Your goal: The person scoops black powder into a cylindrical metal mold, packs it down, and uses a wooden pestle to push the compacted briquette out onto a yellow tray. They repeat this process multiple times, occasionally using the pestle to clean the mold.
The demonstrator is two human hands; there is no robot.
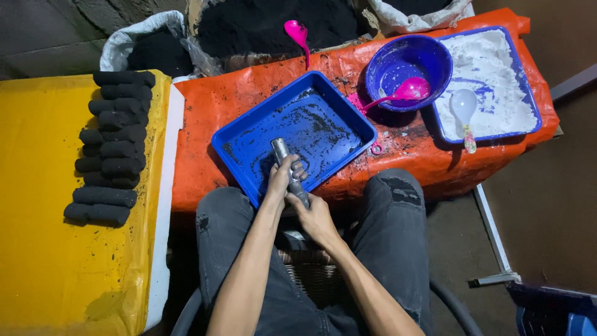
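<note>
The person sits facing a low bench under an orange sheet [249, 99]. Both hands grip a metal tube [287, 168] over the near edge of a blue tray [348, 112]. The left hand [281, 177] is wrapped around the tube's upper part, fingers curled shut on it. The right hand [314, 214] clasps the lower end, nearer the lap. The tube is tilted, its open top leaning out over the tray floor, which is smeared with black powder.

Judgement: the step in hand appears to be working the tube as a press or mould, with one hand steadying and the other driving from below. Whether a charge sits inside cannot be told.

To the left, black cylinders [112, 143] lie in stacked rows on a yellow sheet [50, 249]. Beyond the tray stand a round blue bowl [435, 56] with a pink spoon [404, 92], and a second tray of white powder [491, 81] with a pale spoon [464, 109].

Judgement: the next move calls for a firm, straight push, with the tube kept above the tray.
</note>
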